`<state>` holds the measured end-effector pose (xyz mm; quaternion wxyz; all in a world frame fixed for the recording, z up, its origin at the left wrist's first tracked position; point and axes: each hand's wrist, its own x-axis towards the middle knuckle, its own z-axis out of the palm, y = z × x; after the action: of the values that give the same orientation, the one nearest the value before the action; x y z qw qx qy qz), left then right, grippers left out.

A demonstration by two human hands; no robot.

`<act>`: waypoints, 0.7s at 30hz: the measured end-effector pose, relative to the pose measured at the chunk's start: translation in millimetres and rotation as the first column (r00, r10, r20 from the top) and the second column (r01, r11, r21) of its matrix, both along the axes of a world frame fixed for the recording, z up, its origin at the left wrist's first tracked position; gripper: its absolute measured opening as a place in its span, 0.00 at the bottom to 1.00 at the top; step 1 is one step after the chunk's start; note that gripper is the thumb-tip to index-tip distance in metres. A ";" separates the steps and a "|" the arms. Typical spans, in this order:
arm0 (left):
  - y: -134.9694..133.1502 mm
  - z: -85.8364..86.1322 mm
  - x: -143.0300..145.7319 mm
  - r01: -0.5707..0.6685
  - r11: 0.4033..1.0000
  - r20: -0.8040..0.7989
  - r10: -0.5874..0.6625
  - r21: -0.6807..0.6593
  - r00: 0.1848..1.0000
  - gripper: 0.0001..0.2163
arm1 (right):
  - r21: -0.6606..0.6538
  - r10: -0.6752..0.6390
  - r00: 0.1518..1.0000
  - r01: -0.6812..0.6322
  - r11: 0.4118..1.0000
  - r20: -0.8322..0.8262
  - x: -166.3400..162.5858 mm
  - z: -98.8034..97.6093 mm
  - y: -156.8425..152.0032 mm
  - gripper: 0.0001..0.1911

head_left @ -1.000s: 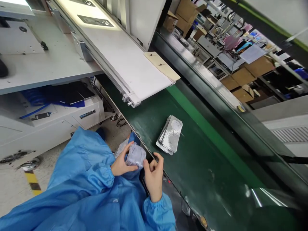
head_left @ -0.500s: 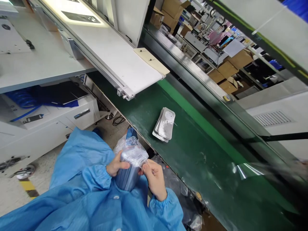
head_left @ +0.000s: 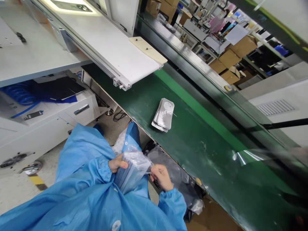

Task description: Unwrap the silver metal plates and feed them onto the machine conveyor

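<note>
A block of thin, clear-bluish sheets in a clear plastic bag (head_left: 133, 173) rests against my lap, tilted. My left hand (head_left: 118, 163) grips the block's upper left side, its thumb lying on the top. On the other side, my right hand (head_left: 162, 176) pinches a corner of the bag's loose film between thumb and fingers, pulled a little to the right of the block. Just beyond, a small stack of silvery rounded plates (head_left: 165, 115) lies slightly fanned on the green conveyor belt (head_left: 192, 154).
A white conveyor (head_left: 108, 45) ends above the green belt, with a cream plate at its tip. Crumpled clear film (head_left: 249, 157) lies at the right of the belt. Dark plastic bags (head_left: 185, 187) hang below the belt's near edge. A white cabinet (head_left: 48, 128) stands at left.
My right hand has drawn the film's corner out to the right, away from the block. The block has tilted somewhat, with my left hand still holding it. The camera view has shifted slightly.
</note>
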<state>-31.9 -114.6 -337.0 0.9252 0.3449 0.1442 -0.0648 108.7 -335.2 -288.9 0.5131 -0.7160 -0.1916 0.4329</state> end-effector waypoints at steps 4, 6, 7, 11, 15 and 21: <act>4.4 -1.0 6.8 0.058 0.997 -0.033 -0.057 0.041 0.998 0.27 | 0.020 -0.030 0.970 0.026 0.999 0.241 17.0 58.5 -1.5 0.30; 7.0 -3.5 12.6 0.064 0.995 -0.040 -0.062 0.070 0.997 0.27 | -0.053 -0.104 0.898 0.140 0.989 0.428 16.0 81.7 9.0 0.32; 8.0 -5.0 15.9 0.061 0.994 -0.041 -0.058 0.088 0.998 0.27 | -0.120 -0.103 0.853 0.190 0.974 0.512 12.5 87.6 17.4 0.30; 10.8 -9.0 25.1 0.016 0.984 -0.045 -0.009 0.175 0.999 0.27 | -0.382 0.080 0.868 0.131 0.915 0.490 -7.8 70.8 54.7 0.24; 12.6 -5.2 23.6 -0.082 0.953 -0.034 0.096 0.292 0.995 0.31 | -0.223 -0.060 0.990 0.088 0.971 0.127 -20.1 24.8 71.6 0.28; 7.7 4.4 27.1 -0.202 0.798 -0.128 0.329 0.568 0.936 0.48 | -0.065 -0.194 0.968 0.206 0.976 0.158 -34.5 -4.1 81.4 0.24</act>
<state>-4.7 -106.8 -332.6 0.7658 0.5612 0.3055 0.0723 74.2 -253.7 -292.9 0.5088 -0.7825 -0.1387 0.3311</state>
